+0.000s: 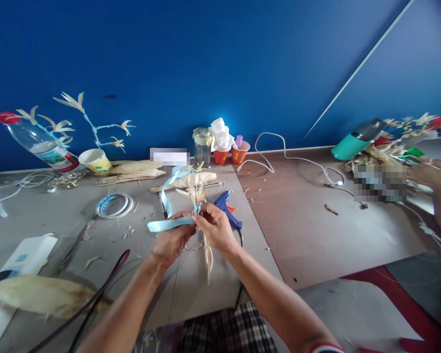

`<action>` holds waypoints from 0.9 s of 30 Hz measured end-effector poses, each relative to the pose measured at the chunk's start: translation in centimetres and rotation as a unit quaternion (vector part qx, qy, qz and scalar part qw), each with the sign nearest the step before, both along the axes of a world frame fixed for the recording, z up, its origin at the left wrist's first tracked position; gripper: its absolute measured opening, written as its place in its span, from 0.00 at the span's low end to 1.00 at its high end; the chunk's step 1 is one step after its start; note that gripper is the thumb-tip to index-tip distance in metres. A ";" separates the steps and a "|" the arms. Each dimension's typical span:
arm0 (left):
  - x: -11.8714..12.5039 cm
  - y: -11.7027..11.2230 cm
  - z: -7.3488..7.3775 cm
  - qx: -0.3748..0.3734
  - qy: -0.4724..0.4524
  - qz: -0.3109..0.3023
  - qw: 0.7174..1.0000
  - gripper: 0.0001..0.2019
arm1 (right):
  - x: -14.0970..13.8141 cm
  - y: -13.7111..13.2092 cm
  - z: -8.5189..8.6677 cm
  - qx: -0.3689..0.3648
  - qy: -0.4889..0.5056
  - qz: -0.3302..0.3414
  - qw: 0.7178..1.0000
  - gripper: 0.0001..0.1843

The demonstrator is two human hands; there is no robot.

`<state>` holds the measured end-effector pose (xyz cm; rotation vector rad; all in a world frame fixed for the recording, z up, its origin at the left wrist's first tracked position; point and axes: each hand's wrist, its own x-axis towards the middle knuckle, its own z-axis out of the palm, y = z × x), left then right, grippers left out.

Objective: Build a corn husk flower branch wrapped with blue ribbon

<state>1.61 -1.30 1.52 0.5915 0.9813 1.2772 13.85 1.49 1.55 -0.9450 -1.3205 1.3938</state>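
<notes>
In the middle of the table, both my hands are closed together around the base of a pale corn-husk flower (193,194). My left hand (173,241) pinches a light blue ribbon (167,224), whose flat end sticks out leftward. My right hand (216,226) grips the flower's stem, with fingertips touching the ribbon at the join. Another stretch of blue ribbon curves up behind my left hand toward a roll (181,171). Just right of my right hand lies a blue glue gun (228,208). Dry husk strips (208,257) show below my hands.
White tape rings (114,205) and thin wires (77,240) lie to the left. Behind stand a paper cup (95,161) with a husk-flower branch, a jar (202,149) and red cups (239,153). A white cable (301,159) crosses the right side, near another person's hand (431,174).
</notes>
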 end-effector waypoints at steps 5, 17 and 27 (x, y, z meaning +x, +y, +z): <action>0.3 0.0 -0.3 0.027 -0.023 0.019 0.999 0.11 | 0.2 0.3 -0.3 0.013 -0.003 -0.016 1.000 0.07; 0.7 0.7 -0.4 -0.004 -0.038 0.058 0.998 0.08 | 0.0 0.6 -0.8 -0.033 0.056 0.032 0.997 0.05; 0.5 0.7 -0.1 -0.045 0.014 0.046 0.998 0.17 | 0.3 0.4 -0.7 0.054 -0.064 0.026 0.996 0.07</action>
